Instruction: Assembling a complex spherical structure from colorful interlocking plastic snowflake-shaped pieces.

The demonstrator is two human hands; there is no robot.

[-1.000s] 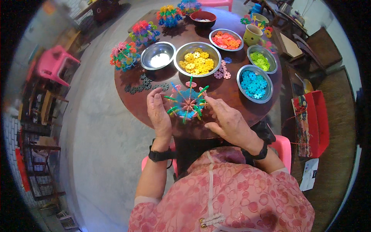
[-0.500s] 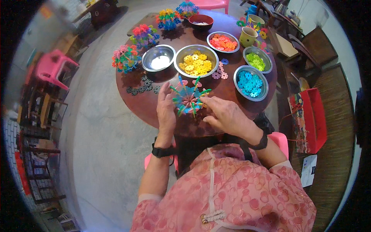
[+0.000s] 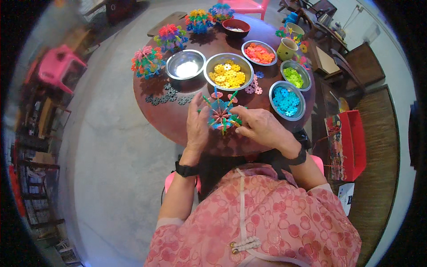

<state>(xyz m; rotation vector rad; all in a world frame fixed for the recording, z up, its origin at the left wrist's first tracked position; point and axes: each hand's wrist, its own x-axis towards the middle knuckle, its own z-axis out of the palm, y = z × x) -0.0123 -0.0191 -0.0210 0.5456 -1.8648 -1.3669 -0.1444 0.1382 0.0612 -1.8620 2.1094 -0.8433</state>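
Two hands point(image 3: 198, 127), one disc cluster point(image 3: 220, 115)

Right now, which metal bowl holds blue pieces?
The metal bowl lowest in the picture; its blue pieces set it apart: no other shows blue.

Looks like a homely craft room here; round wooden table point(image 3: 160, 118), bowls point(image 3: 213, 62) of flower pieces point(image 3: 284, 101); pink stool point(image 3: 60, 69), grey concrete floor point(image 3: 120, 151)

The disc assembly point(image 3: 221, 114) is partly hidden by the left hand point(image 3: 197, 125) and right hand point(image 3: 263, 126), while the far pink seat point(image 3: 245, 6) and patterned jacket point(image 3: 272, 213) are cut off by the view's edges.
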